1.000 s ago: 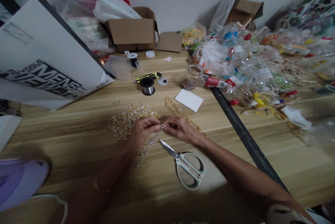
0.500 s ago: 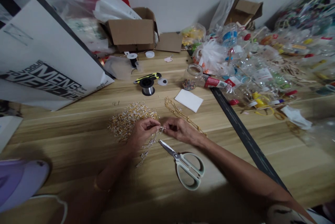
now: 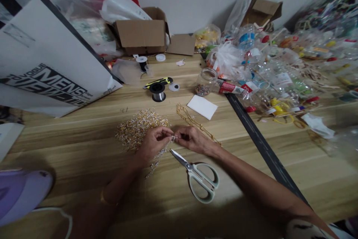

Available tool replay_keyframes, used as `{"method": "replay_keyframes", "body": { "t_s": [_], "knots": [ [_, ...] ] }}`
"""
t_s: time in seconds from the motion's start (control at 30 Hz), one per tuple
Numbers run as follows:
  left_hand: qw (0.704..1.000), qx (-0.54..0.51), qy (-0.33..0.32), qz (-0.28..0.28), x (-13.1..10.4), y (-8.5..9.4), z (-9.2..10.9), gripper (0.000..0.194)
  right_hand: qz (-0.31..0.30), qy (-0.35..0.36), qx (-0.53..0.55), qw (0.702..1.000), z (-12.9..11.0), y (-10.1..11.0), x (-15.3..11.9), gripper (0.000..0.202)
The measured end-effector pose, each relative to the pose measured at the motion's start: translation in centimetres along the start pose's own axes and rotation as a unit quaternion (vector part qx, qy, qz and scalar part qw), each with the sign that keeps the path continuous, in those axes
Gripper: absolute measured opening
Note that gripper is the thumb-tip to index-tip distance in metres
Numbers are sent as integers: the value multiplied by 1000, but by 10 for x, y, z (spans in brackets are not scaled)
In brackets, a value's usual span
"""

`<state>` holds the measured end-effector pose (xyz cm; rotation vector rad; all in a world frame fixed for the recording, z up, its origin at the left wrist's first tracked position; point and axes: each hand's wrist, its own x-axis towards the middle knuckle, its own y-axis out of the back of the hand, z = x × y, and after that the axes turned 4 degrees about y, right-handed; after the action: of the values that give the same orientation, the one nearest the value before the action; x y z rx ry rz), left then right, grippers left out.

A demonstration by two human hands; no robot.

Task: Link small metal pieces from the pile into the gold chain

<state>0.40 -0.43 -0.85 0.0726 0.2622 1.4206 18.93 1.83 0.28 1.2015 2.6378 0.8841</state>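
Observation:
A silver chain point(image 3: 154, 164) of small links trails down from between my hands and lies on the table. My left hand point(image 3: 153, 141) pinches its upper end between thumb and fingertips. Opposite it, my right hand point(image 3: 191, 138) is closed on a small silver link point(image 3: 173, 138) at the same end, and the fingertips of both hands almost meet. Beyond my left hand spreads a heap of gold and silver links point(image 3: 137, 125). Past my right hand lies a gold chain point(image 3: 192, 120). Scissors point(image 3: 203, 183) with pale handles rest nearer to me, their tips pointing at my hands.
Farther back are a wire spool point(image 3: 158, 93), a yellow-black cutter point(image 3: 159, 81), a white card point(image 3: 201, 107) and a jar of beads point(image 3: 205, 82). Plastic bottles point(image 3: 279, 78) pile up on the right. A white bag point(image 3: 53, 63) stands left, near a purple object point(image 3: 25, 194).
My left hand has shifted very slightly right, its fingertips closer to my right hand at the silver link. The other things lie as before.

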Motion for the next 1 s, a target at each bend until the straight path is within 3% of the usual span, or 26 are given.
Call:
{"method": "replay_keyframes", "body": {
  "t_s": [0.2, 0.47, 0.73, 1.0],
  "knots": [
    [1000, 4, 0, -7, 0, 2, 0, 12, 6, 13, -2, 1000, -1, 1, 0, 7],
    [993, 108, -44, -18, -1, 3, 4, 13, 16, 48, -42, 998, -5, 4, -1, 6],
    [998, 66, -2, -22, -2, 0, 4, 10, 27, 56, -56, 996, -4, 1, -2, 4],
    [1000, 10, 14, -7, -3, 2, 8, 10, 11, 1, 15, 1000, -5, 2, -2, 11]
  ]
}}
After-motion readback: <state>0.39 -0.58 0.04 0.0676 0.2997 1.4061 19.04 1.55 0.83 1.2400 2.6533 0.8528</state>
